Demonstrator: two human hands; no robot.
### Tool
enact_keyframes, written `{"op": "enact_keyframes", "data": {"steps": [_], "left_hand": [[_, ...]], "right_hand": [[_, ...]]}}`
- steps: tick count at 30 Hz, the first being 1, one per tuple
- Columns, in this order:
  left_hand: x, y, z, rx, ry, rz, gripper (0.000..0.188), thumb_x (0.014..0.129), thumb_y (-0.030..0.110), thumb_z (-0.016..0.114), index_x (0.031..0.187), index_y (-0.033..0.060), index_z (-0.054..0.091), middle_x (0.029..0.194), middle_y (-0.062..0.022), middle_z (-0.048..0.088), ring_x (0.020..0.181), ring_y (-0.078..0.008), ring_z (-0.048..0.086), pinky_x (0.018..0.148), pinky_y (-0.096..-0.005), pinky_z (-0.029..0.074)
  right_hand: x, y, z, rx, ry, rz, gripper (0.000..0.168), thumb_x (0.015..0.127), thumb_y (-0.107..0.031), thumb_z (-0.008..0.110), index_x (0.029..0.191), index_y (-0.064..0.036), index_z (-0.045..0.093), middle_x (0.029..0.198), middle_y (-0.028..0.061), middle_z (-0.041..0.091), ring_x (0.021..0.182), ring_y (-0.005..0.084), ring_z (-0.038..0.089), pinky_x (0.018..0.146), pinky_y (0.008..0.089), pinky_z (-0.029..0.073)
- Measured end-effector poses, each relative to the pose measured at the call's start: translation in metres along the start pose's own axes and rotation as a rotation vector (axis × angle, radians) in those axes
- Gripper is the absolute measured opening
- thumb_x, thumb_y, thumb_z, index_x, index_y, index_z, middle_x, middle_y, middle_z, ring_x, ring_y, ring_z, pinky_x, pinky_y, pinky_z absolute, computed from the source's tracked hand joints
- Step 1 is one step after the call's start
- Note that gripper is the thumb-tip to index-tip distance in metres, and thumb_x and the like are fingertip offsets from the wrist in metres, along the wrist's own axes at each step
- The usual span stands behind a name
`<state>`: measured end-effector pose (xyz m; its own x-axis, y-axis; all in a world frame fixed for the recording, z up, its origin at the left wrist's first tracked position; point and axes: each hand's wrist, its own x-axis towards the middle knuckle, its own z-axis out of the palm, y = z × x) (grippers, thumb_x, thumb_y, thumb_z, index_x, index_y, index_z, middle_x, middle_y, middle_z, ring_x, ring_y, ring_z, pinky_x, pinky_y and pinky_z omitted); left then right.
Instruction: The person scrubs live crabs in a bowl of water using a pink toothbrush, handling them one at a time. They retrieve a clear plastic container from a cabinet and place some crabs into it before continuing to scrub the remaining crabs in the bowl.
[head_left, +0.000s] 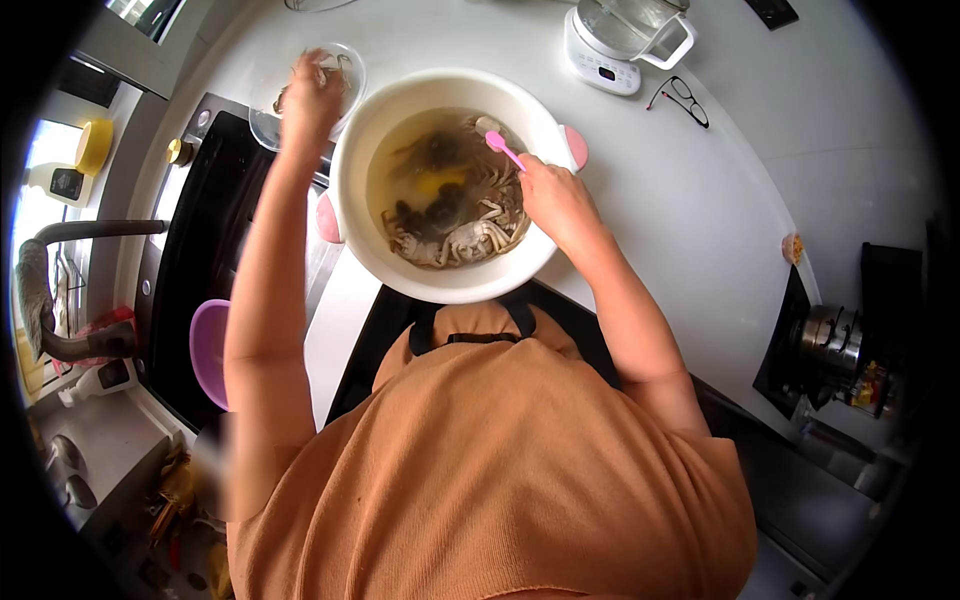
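A large white basin (450, 289) with pink handles stands before me, holding murky water. Several crabs (474, 238) lie in it along the near and right sides, with dark shapes under the water. My right hand (559, 196) is at the basin's right rim, shut on a pink brush (505, 149) whose head is over the water. Beyond the basin's upper left side, my left hand (311, 94) is blurred above a clear plastic bowl (358, 71). Crab legs show in the bowl around the fingers; whether the fingers grip anything is hidden.
A black sink (217, 187) with a faucet (101, 230) lies to the left, a purple basin (208, 352) at its near end. A glass kettle on a white base (600, 67) and eyeglasses (681, 100) stand at the upper right. Steel pots (829, 337) are far right.
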<state>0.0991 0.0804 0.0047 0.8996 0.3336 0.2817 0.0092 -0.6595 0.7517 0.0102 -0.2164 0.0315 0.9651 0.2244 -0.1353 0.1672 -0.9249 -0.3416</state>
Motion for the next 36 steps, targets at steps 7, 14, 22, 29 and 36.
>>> {"op": "enact_keyframes", "data": {"steps": [7, 14, 22, 29, 36], "left_hand": [[-0.090, 0.048, 0.082, 0.505, -0.648, 0.174, 0.043, 0.077, 0.018, 0.056, 0.116, 0.0058, 0.042, 0.114, -0.0194, 0.047, 0.107, -0.0373, 0.045, 0.087, -0.0447, 0.041], [-0.095, 0.041, 0.106, 0.579, -0.632, 0.080, 0.039, 0.075, 0.013, 0.054, 0.112, 0.0042, 0.044, 0.110, -0.0165, 0.049, 0.103, -0.0338, 0.049, 0.080, -0.0411, 0.044], [-0.075, 0.013, 0.063, -0.803, -0.730, -0.666, 0.020, 0.082, 0.008, 0.049, 0.097, -0.0037, 0.053, 0.074, -0.0120, 0.058, 0.055, -0.0160, 0.056, 0.045, -0.0227, 0.042], [-0.102, 0.030, 0.061, -1.060, -0.456, -1.110, 0.014, 0.087, 0.011, 0.043, 0.084, -0.0005, 0.050, 0.067, -0.0092, 0.053, 0.049, -0.0125, 0.048, 0.037, -0.0208, 0.035], [-0.110, 0.043, 0.073, -0.993, -0.597, -1.329, 0.028, 0.090, 0.029, 0.037, 0.089, 0.0045, 0.051, 0.070, -0.0104, 0.055, 0.044, -0.0106, 0.043, 0.032, -0.0199, 0.027]], "right_hand": [[0.012, -0.008, 0.009, -0.058, -0.066, 0.050, 0.022, 0.084, -0.015, 0.042, 0.096, -0.001, 0.053, 0.080, 0.0243, 0.060, 0.077, 0.0391, 0.060, 0.072, 0.0448, 0.047], [0.014, -0.005, 0.031, -0.139, -0.117, 0.035, 0.018, 0.080, -0.010, 0.043, 0.092, -0.001, 0.053, 0.077, 0.0212, 0.061, 0.076, 0.0350, 0.061, 0.069, 0.0437, 0.048], [0.007, 0.004, 0.002, 0.174, 0.024, -0.013, 0.021, 0.085, -0.017, 0.045, 0.098, -0.003, 0.053, 0.077, 0.0243, 0.060, 0.075, 0.0394, 0.059, 0.069, 0.0468, 0.048], [0.003, -0.011, -0.007, 0.291, -0.036, -0.020, 0.023, 0.085, -0.019, 0.044, 0.101, -0.007, 0.054, 0.082, 0.0219, 0.060, 0.079, 0.0397, 0.058, 0.073, 0.0477, 0.045], [0.012, -0.011, 0.031, 0.074, -0.095, -0.042, 0.020, 0.085, -0.019, 0.043, 0.090, -0.003, 0.055, 0.077, 0.0237, 0.061, 0.077, 0.0385, 0.060, 0.071, 0.0470, 0.046]]}}
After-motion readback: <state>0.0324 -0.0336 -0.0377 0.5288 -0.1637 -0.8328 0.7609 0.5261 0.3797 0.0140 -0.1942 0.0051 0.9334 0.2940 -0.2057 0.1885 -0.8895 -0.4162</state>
